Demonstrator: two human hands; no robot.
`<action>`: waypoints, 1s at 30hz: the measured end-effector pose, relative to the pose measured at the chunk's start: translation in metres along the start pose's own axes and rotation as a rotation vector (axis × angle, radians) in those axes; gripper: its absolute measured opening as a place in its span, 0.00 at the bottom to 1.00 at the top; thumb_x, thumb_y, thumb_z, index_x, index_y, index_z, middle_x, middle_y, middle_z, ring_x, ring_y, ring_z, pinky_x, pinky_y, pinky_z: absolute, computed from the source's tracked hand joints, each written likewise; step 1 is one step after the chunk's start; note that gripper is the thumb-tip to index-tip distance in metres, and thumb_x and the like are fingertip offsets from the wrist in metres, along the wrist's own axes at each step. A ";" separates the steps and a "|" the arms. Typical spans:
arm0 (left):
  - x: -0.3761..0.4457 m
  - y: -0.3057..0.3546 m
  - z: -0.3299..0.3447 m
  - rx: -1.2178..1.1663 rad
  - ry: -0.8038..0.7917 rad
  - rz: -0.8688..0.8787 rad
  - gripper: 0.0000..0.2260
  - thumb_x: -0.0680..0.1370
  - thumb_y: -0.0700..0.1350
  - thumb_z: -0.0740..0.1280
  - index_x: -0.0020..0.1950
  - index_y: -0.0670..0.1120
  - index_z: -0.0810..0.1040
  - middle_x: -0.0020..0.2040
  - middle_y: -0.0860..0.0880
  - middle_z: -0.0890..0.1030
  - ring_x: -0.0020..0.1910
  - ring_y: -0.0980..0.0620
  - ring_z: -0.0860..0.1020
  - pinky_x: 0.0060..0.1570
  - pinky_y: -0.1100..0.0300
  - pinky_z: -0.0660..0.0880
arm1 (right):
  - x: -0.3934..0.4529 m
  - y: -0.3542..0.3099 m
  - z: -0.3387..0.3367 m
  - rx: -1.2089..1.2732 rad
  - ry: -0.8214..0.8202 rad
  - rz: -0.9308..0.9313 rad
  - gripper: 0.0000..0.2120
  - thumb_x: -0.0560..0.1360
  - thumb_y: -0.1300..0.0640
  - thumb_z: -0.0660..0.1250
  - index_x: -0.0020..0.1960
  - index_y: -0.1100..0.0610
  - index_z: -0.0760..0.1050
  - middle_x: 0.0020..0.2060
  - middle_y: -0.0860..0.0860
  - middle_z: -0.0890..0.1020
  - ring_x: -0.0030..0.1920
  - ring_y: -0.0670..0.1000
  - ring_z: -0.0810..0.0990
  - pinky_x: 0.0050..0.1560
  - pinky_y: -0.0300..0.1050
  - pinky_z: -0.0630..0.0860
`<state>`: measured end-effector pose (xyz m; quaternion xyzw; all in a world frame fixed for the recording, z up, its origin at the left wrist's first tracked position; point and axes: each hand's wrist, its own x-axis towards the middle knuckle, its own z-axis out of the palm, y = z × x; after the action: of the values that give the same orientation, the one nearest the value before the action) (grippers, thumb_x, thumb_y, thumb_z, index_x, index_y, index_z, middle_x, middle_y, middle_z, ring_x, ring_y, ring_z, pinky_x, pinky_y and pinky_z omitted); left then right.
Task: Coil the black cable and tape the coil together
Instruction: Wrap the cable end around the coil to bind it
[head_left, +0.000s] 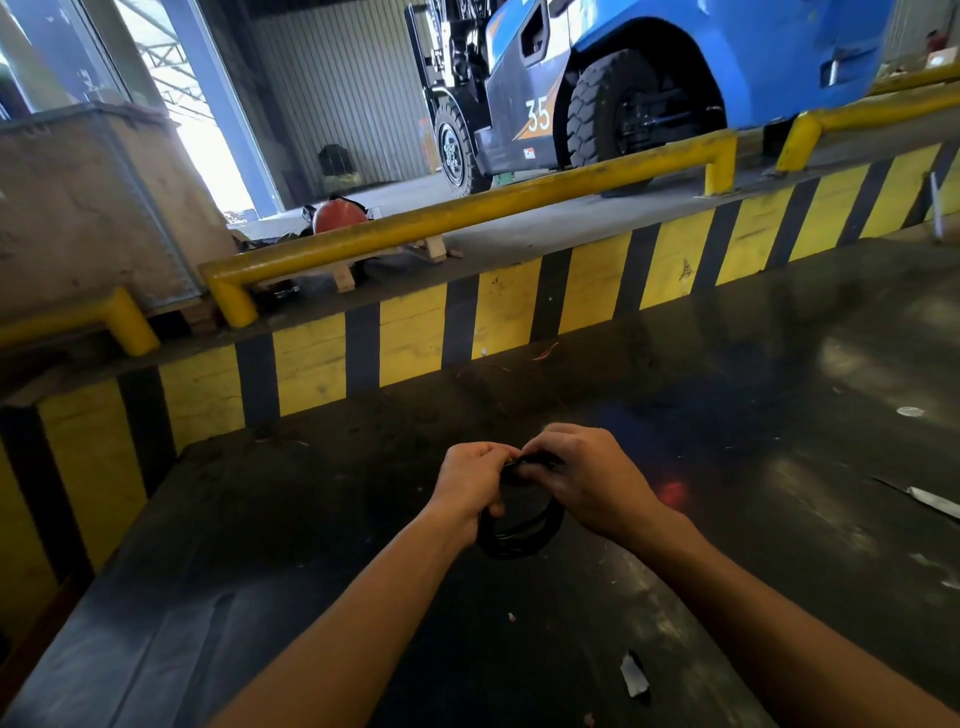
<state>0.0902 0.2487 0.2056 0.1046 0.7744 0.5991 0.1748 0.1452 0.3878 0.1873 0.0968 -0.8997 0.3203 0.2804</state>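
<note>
The black cable (519, 535) is wound into a small coil that hangs between both hands above the dark table (311, 519). My left hand (470, 480) grips the coil's upper left side with the fingers curled round it. My right hand (582, 473) pinches the top of the coil, fingers closed on a black strip there; whether that strip is tape or cable I cannot tell. The lower loop of the coil shows below the hands. No tape roll is in view.
White scraps (634, 675) and a pale strip (930, 501) lie on the table. A yellow-and-black striped kerb (415, 343) borders its far edge, with yellow guard rails (467, 213) behind. A blue forklift (623, 78) stands beyond, a wooden crate (88, 208) at left.
</note>
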 end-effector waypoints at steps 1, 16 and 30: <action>0.000 -0.001 0.000 0.007 -0.010 0.008 0.11 0.80 0.42 0.60 0.47 0.43 0.82 0.36 0.47 0.78 0.26 0.55 0.69 0.24 0.64 0.66 | -0.001 0.001 -0.001 0.034 -0.008 0.019 0.08 0.74 0.55 0.69 0.51 0.55 0.81 0.44 0.50 0.83 0.43 0.46 0.80 0.45 0.46 0.80; 0.010 -0.036 0.000 0.169 -0.091 0.195 0.19 0.78 0.55 0.62 0.42 0.40 0.79 0.28 0.50 0.75 0.23 0.57 0.72 0.25 0.65 0.69 | -0.026 0.022 0.018 0.505 0.050 0.417 0.03 0.72 0.54 0.72 0.40 0.48 0.83 0.35 0.49 0.85 0.37 0.44 0.82 0.38 0.38 0.78; -0.005 -0.138 0.009 -0.003 -0.115 -0.320 0.15 0.72 0.36 0.71 0.58 0.44 0.76 0.47 0.44 0.82 0.41 0.51 0.81 0.38 0.59 0.78 | -0.127 0.095 0.068 0.338 0.012 0.850 0.13 0.77 0.52 0.66 0.40 0.59 0.79 0.37 0.59 0.83 0.41 0.59 0.82 0.41 0.52 0.76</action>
<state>0.1047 0.2186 0.0709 0.0137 0.7691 0.5576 0.3119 0.1862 0.4184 0.0226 -0.2382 -0.7932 0.5497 0.1096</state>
